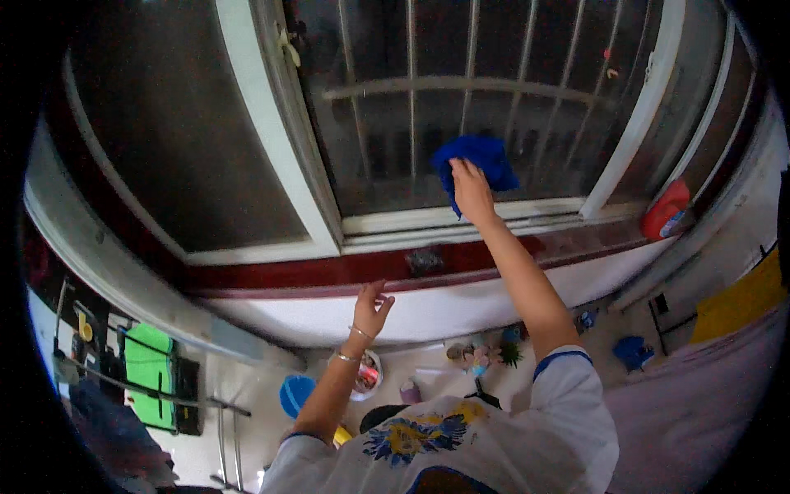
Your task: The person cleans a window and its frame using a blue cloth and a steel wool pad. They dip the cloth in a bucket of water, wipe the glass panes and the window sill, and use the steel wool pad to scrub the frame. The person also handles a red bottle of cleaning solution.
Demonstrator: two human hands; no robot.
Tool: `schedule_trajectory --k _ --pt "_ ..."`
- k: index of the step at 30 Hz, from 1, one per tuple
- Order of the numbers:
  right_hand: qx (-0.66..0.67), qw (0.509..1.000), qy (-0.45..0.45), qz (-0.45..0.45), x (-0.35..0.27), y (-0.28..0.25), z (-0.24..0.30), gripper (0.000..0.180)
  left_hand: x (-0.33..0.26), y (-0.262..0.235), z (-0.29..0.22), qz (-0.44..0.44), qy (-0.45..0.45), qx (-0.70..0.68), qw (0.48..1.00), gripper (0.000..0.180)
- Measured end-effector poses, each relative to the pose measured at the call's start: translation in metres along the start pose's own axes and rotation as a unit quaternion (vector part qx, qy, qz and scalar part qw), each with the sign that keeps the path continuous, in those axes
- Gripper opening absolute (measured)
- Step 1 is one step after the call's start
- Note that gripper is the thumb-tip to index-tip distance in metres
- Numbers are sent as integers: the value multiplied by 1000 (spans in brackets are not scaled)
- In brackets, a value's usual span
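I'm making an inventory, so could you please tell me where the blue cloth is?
In the head view, the blue cloth is right of centre, held in the right hand, near the window's white bottom rail.

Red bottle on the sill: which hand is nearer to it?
Right. The right hand, with a blue cloth at the window, is left of the red bottle; the left hand is farther left, near the front edge of the sill.

A white-framed window (pixel 267 107) is taking up most of the upper area, with pale bars (pixel 461 83) showing against the dark glass. A dark red sill (pixel 329 270) is running underneath, topping a low white wall (pixel 313 317). Pale floor (pixel 247 387) is stretching below, and the light's looking pretty dim.
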State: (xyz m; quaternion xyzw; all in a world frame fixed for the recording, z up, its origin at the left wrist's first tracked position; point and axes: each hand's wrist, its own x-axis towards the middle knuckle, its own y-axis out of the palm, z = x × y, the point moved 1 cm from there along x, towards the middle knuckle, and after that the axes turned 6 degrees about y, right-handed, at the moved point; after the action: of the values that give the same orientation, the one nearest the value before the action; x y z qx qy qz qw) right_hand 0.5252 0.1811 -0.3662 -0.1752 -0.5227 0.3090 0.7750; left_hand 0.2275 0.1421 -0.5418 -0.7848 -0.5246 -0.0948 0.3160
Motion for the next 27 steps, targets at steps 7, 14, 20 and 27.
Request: schedule_trajectory --k 7,14,20,27 --pt "-171 982 -69 -34 87 20 8 25 42 -37 18 -10 85 73 994 42" --pt "-208 946 -130 -213 254 -68 100 42 65 -61 39 -55 38 55 996 38" --pt "-117 964 -109 -213 367 -163 201 53 81 -54 7 -84 -2 20 996 34" --pt "-4 993 -117 -32 270 -35 161 52 89 -14 6 -140 36 91 985 35"
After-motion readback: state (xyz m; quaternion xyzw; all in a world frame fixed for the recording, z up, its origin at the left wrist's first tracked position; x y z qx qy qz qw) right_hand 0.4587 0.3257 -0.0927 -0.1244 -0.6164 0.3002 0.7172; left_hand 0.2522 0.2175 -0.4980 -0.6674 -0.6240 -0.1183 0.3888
